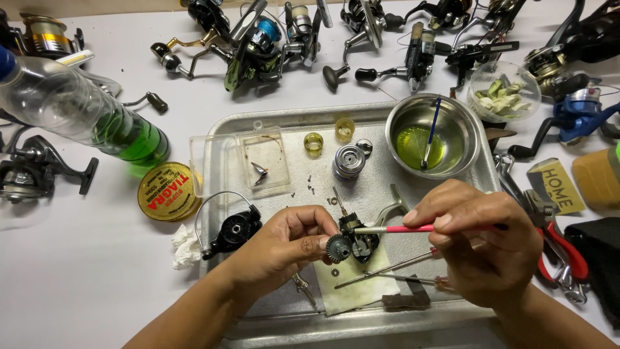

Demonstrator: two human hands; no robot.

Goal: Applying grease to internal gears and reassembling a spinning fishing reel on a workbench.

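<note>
My left hand (284,249) holds an opened fishing-reel body (356,238) with a dark toothed gear (337,247) showing, above a metal tray (271,123). My right hand (481,242) grips a thin pink-handled brush (403,229), its tip touching the reel's inside. A detached black rotor with a wire bail (232,231) lies on the tray left of my left hand. A silver spool (349,160) and two small yellow caps (314,142) sit further back. A steel bowl (403,119) holds green liquid and a blue brush.
Several fishing reels (271,39) line the far edge of the table. A plastic bottle with green liquid (84,113) lies at the left beside a round yellow tin (166,190). Red-handled pliers (562,249) lie right of the tray. Thin metal tools (394,268) rest on a stained paper.
</note>
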